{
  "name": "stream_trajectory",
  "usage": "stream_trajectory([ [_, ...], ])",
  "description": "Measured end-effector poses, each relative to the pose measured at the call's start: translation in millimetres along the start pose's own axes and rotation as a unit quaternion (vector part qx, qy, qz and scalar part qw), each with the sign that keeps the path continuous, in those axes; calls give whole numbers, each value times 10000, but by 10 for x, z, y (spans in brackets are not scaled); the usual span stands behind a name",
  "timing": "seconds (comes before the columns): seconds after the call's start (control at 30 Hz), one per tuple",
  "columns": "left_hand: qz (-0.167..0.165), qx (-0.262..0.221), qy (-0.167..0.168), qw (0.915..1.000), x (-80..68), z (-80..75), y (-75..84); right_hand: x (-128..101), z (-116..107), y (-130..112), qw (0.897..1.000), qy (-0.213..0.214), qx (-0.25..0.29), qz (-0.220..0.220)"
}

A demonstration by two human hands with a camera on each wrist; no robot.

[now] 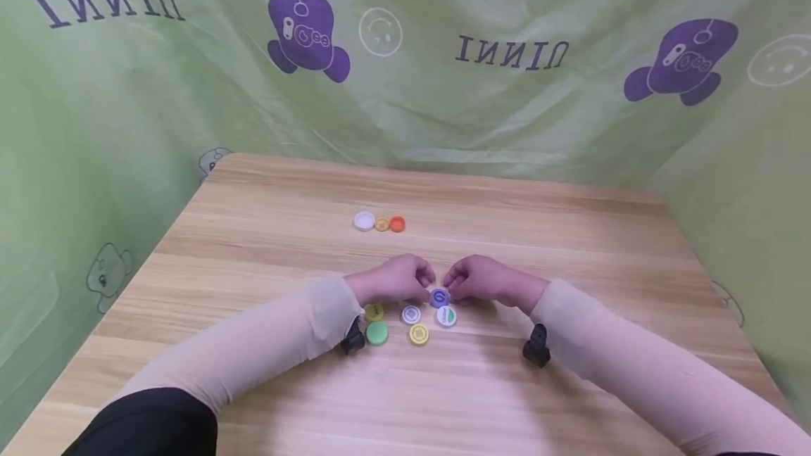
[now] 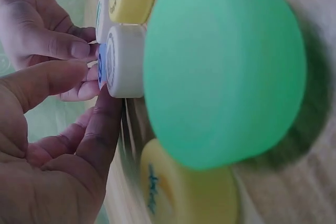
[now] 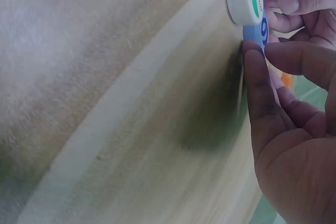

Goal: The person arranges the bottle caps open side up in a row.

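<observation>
Both hands meet at the blue cap, fingers curled about it: the right hand pinches it from its side, and the left hand touches it from the other (how firmly, I cannot tell). It lies on the table, at the far edge of a cluster with a white cap, green cap and yellow cap.
</observation>
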State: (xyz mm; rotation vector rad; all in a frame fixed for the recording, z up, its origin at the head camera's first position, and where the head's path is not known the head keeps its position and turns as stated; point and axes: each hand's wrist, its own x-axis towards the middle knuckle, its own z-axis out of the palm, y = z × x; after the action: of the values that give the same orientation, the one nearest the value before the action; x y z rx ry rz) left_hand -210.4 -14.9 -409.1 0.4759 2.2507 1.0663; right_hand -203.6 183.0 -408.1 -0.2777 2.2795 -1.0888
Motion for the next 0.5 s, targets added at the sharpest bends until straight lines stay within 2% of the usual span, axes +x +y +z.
stream_trajectory([
  [0.13,12,75,21,10000,8,6,-18,1,23,-5,9998,176,-71,-31],
  [0.27,177,286,11,9994,20,6,-16,31,45,8,9997,162,-122,-128],
  [0.4,404,655,-55,9970,26,10,0,75,75,28,9980,105,-529,-343],
  [0.5,536,750,-56,9957,36,17,-12,95,94,32,9959,158,-806,-382],
])
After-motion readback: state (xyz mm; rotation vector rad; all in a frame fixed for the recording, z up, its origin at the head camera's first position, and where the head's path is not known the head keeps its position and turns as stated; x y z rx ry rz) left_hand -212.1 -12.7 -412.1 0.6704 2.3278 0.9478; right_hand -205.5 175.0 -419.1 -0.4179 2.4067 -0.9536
